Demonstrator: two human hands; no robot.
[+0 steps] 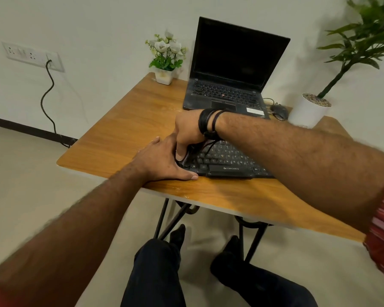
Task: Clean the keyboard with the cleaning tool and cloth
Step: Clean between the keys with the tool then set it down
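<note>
Zebronics keyboard [226, 161] lies flat near front edge of wooden table [124, 129], just before laptop [228, 85].

My left hand [162, 160] lies flat, fingers straight, bracing keyboard's left end.

My right hand [187, 131] curls down over left-end keys, pinching something dark; tool or cloth, cannot tell.

Judgement: keyboard light, stiff plastic, likely to slide on smooth top. Keycaps loose-ish, so light pressure. Best hold at end edges, not keys.
</note>
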